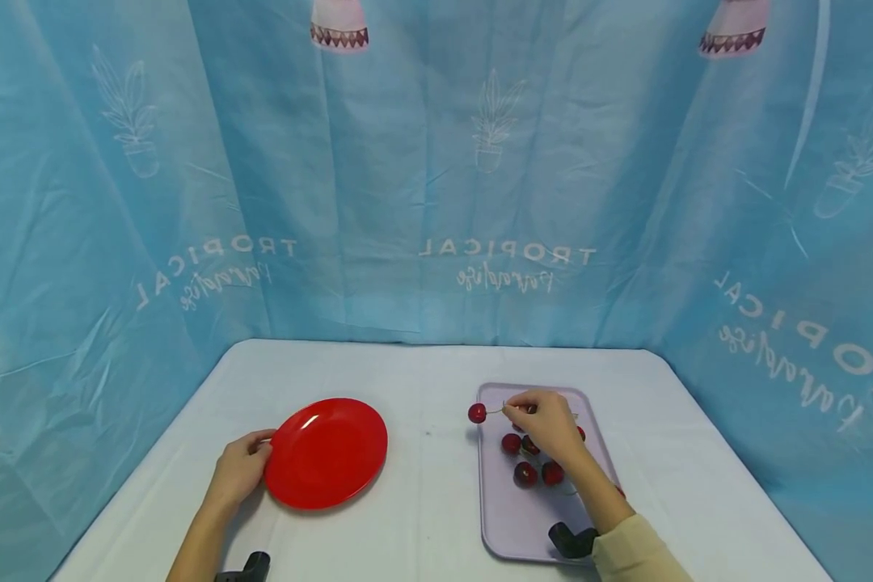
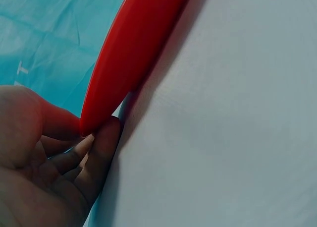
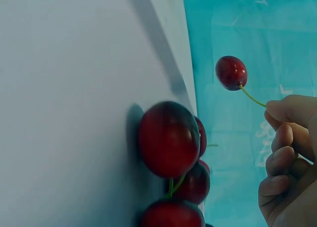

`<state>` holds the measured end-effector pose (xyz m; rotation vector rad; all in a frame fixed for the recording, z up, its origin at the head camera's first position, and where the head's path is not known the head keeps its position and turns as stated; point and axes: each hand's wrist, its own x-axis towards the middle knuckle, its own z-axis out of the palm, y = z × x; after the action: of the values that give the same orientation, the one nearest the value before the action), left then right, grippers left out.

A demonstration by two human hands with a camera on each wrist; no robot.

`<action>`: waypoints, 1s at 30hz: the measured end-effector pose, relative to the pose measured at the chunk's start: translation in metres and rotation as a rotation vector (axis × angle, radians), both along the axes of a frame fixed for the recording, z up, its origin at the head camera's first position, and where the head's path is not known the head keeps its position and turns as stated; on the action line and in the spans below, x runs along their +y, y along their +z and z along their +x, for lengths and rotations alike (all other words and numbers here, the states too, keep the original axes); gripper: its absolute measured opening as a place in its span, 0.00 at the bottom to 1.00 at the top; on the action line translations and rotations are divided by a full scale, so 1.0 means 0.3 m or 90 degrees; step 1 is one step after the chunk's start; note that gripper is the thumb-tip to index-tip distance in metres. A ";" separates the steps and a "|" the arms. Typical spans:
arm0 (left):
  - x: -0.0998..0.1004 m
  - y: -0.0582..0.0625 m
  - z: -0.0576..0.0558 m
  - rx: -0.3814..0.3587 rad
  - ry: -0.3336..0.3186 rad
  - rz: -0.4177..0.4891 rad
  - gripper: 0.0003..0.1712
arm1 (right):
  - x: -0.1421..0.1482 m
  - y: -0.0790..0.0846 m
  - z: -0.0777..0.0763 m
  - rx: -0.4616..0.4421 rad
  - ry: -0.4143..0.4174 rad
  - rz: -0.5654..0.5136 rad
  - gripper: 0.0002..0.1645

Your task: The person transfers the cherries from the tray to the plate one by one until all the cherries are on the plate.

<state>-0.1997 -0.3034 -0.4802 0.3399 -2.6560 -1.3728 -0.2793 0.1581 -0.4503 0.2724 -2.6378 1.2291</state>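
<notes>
My left hand (image 1: 240,466) pinches the left rim of a round red plate (image 1: 327,454). In the left wrist view the thumb lies at the upper side of the rim, with fingers (image 2: 105,142) beneath it. My right hand (image 1: 546,422) holds a dark red cherry (image 1: 477,413) by its thin green stem, pinched between thumb and fingertips. That cherry hangs in the air over the left edge of a lilac tray (image 1: 505,525). Several more cherries (image 1: 525,474) lie on the tray beneath the right hand, which partly hides them. Up close, the right wrist view shows their stems (image 3: 177,186).
A white cloth covers the table (image 1: 429,517), with the plate on the left and the tray on the right. Blue printed curtains (image 1: 436,178) enclose the back and sides. Black wrist straps (image 1: 573,540) show near both wrists.
</notes>
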 end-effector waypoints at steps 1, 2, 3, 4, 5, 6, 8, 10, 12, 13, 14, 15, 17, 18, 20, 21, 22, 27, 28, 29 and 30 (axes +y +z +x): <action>0.000 -0.001 -0.001 0.000 0.000 0.001 0.23 | -0.005 0.000 -0.001 0.002 0.001 0.003 0.06; -0.001 -0.002 0.000 -0.003 0.000 0.002 0.23 | -0.010 0.001 -0.003 0.005 0.002 0.004 0.05; -0.002 -0.003 -0.001 -0.004 0.000 0.003 0.23 | -0.015 0.001 -0.004 0.008 0.005 0.005 0.05; -0.002 -0.004 -0.001 -0.006 0.000 0.004 0.24 | -0.020 0.001 -0.006 0.011 0.009 0.007 0.05; -0.003 -0.004 0.000 -0.008 0.001 0.005 0.24 | -0.024 -0.001 -0.008 0.014 0.011 0.009 0.04; -0.003 -0.004 0.000 -0.010 0.001 0.008 0.24 | -0.029 -0.002 -0.010 0.018 0.013 0.011 0.04; -0.003 -0.004 0.001 -0.013 0.003 0.012 0.24 | -0.037 -0.006 -0.013 0.022 0.016 0.014 0.03; -0.002 -0.005 0.001 -0.013 0.004 0.015 0.24 | -0.045 -0.011 -0.016 0.026 0.019 0.018 0.03; -0.004 -0.008 -0.002 -0.012 0.003 0.014 0.24 | -0.057 -0.013 -0.016 0.028 0.023 0.016 0.03; -0.005 -0.008 -0.003 -0.012 0.002 0.013 0.24 | -0.066 -0.013 -0.017 0.029 0.026 0.017 0.03; -0.007 -0.008 -0.003 -0.011 0.002 0.013 0.24 | -0.077 -0.012 -0.019 0.030 0.031 0.015 0.02; -0.008 -0.010 -0.004 -0.011 0.001 0.015 0.24 | -0.089 -0.011 -0.019 0.032 0.035 0.012 0.02; -0.011 -0.011 -0.006 -0.008 0.000 0.016 0.24 | -0.113 -0.013 -0.024 0.035 0.044 0.003 0.02; -0.011 -0.012 -0.006 -0.009 0.002 0.019 0.24 | -0.124 -0.014 -0.026 0.038 0.049 0.000 0.03; -0.009 -0.016 -0.006 -0.011 0.005 0.024 0.24 | -0.141 -0.020 -0.031 0.036 0.059 -0.004 0.03; -0.009 -0.018 -0.006 -0.012 0.007 0.025 0.24 | -0.148 -0.023 -0.033 0.035 0.064 -0.004 0.03; -0.008 -0.019 -0.006 -0.015 0.010 0.024 0.24 | -0.155 -0.026 -0.034 0.035 0.072 -0.003 0.03; -0.009 -0.024 -0.004 -0.017 0.013 0.019 0.24 | -0.185 -0.025 -0.027 0.034 0.090 -0.003 0.03; -0.009 -0.025 -0.004 -0.018 0.013 0.020 0.24 | -0.191 -0.025 -0.026 0.036 0.091 -0.004 0.03; -0.010 -0.025 -0.005 -0.015 0.012 0.019 0.24 | -0.197 -0.025 -0.026 0.038 0.090 -0.003 0.03; -0.011 -0.026 -0.006 -0.015 0.012 0.019 0.24 | -0.204 -0.025 -0.027 0.040 0.090 -0.002 0.03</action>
<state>-0.2014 -0.3066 -0.4879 0.3847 -2.6467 -1.4123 -0.2873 0.0970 -0.4578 0.4963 -2.6016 1.2440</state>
